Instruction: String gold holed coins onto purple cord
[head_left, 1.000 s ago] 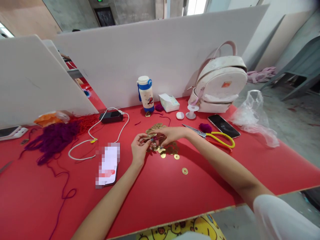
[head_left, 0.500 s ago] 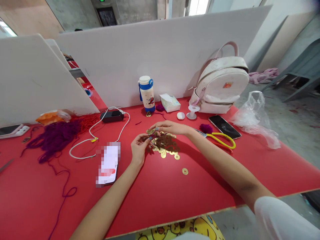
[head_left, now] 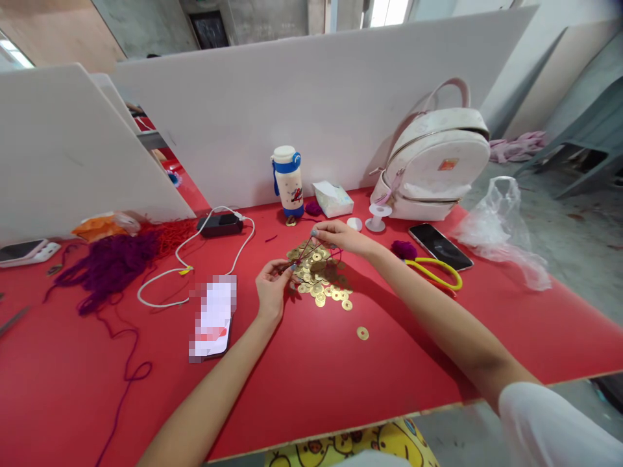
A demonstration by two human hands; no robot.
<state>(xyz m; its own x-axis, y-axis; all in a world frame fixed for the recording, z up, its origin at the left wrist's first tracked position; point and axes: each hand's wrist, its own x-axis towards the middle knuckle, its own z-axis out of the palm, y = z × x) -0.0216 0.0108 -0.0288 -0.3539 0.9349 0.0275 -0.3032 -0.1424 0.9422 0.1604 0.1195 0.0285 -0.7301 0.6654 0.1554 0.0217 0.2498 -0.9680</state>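
Note:
A dark red cord (head_left: 305, 250) runs between my two hands, above a pile of gold coins (head_left: 320, 289) with holes in their centres. My left hand (head_left: 272, 285) pinches the cord at the pile's left side. Up and to the right, my right hand (head_left: 341, 237) has its fingers closed on the other part of the cord, pulled taut. Whether a coin is threaded at my left fingertips is too small to tell. One loose coin (head_left: 363, 333) lies apart, nearer the table's front edge.
Left are a phone (head_left: 214, 318), a power bank (head_left: 220, 225) with a white cable, and purple yarn (head_left: 114, 266). Behind stand a bottle (head_left: 288, 181), a tissue pack (head_left: 333, 198) and a spool (head_left: 378, 218). Rightward are scissors (head_left: 438, 271), a dark phone (head_left: 440, 246) and a backpack (head_left: 433, 172).
My right hand has moved up and to the right from my left hand, drawing the cord out between them. More of the coin pile shows now. My left hand has hardly moved.

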